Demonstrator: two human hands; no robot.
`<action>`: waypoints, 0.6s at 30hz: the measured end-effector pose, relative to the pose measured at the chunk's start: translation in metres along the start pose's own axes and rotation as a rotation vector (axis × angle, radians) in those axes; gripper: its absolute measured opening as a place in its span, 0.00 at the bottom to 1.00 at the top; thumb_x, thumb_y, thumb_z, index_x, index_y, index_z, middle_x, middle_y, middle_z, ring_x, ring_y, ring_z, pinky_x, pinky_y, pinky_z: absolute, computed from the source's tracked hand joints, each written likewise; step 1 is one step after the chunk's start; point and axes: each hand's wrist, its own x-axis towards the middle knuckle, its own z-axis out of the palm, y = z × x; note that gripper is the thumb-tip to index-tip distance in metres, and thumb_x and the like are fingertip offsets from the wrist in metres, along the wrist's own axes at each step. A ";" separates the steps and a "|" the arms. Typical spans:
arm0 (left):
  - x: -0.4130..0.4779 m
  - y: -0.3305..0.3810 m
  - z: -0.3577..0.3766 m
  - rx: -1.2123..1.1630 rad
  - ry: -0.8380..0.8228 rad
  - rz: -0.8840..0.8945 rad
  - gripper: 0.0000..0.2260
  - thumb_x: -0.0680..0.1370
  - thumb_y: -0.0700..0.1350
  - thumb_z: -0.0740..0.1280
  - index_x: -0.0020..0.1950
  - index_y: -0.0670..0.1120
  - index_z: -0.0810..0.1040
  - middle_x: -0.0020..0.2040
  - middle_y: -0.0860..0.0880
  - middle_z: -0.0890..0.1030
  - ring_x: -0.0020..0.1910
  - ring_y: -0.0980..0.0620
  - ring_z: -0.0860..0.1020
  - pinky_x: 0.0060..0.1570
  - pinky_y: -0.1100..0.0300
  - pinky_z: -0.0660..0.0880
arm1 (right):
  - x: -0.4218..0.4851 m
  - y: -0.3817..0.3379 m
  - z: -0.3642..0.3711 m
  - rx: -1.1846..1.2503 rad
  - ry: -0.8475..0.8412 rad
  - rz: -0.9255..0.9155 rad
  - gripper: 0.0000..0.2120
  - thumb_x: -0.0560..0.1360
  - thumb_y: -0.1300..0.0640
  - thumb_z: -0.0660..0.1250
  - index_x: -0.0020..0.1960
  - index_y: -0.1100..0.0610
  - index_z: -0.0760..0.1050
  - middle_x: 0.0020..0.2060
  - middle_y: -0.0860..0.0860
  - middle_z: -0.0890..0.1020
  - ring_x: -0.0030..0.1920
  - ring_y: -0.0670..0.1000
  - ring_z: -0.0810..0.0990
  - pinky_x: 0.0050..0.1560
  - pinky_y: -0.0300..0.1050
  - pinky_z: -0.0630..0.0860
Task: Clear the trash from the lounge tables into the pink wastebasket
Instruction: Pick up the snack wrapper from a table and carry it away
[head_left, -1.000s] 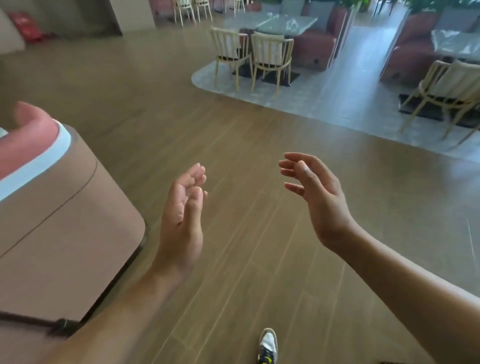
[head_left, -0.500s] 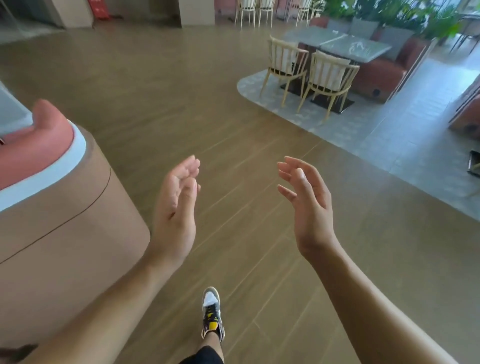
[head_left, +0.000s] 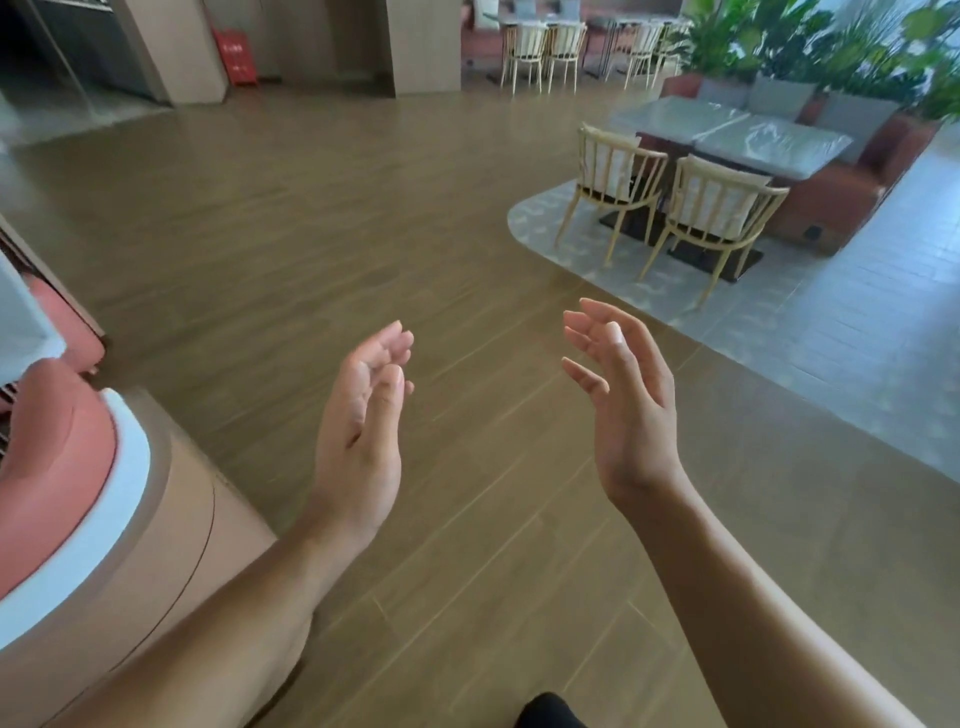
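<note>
Both hands are raised over the wooden floor (head_left: 467, 519), palms turned toward each other with a gap between them. The left hand (head_left: 363, 431) has a loose, open grip: its fingers (head_left: 392, 345) are slightly curled, the thumb lies along the palm side, and it holds and touches nothing. The right hand (head_left: 623, 400) has the same slack, open grip, fingers spread a little and pointing up and forward, empty as well.

Just to the left of the left forearm stands a rounded tan booth wall (head_left: 156, 561) capped with a white band and a pink cushioned seat back (head_left: 52, 457). Below and between the arms, a dark bit of clothing (head_left: 548, 712) shows at the bottom edge.

Ahead and to the right of the right hand, well apart from it, two pale wooden chairs (head_left: 711, 218) stand on a grey patterned floor patch, pushed up to a grey lounge surface (head_left: 769, 140) whose top looks shiny; whether any trash lies on it I cannot tell. A rust-coloured sofa (head_left: 841, 197) with grey cushions runs behind it, backed by green plants (head_left: 831, 47). Farther off are more chairs (head_left: 545, 47) and a red sign (head_left: 236, 62) by a pillar.

No pink wastebasket and no trash can be made out anywhere in view.
</note>
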 end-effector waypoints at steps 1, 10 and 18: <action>0.023 -0.009 0.003 0.004 0.000 0.003 0.20 0.83 0.59 0.58 0.73 0.57 0.72 0.72 0.54 0.78 0.74 0.55 0.75 0.70 0.51 0.75 | 0.022 0.009 0.005 0.001 -0.001 0.001 0.21 0.75 0.37 0.64 0.61 0.47 0.80 0.60 0.49 0.85 0.67 0.51 0.81 0.65 0.53 0.77; 0.265 -0.114 0.058 -0.019 0.031 0.072 0.15 0.85 0.57 0.59 0.72 0.61 0.75 0.70 0.51 0.80 0.70 0.50 0.78 0.65 0.47 0.78 | 0.268 0.098 0.040 0.013 -0.021 -0.028 0.21 0.76 0.38 0.64 0.62 0.50 0.80 0.58 0.46 0.86 0.65 0.48 0.82 0.63 0.48 0.79; 0.482 -0.169 0.104 -0.030 0.062 0.088 0.18 0.84 0.58 0.59 0.73 0.58 0.74 0.70 0.53 0.80 0.70 0.52 0.78 0.64 0.53 0.78 | 0.507 0.136 0.081 0.021 -0.083 -0.075 0.24 0.76 0.37 0.64 0.64 0.50 0.80 0.61 0.49 0.86 0.66 0.48 0.82 0.63 0.47 0.79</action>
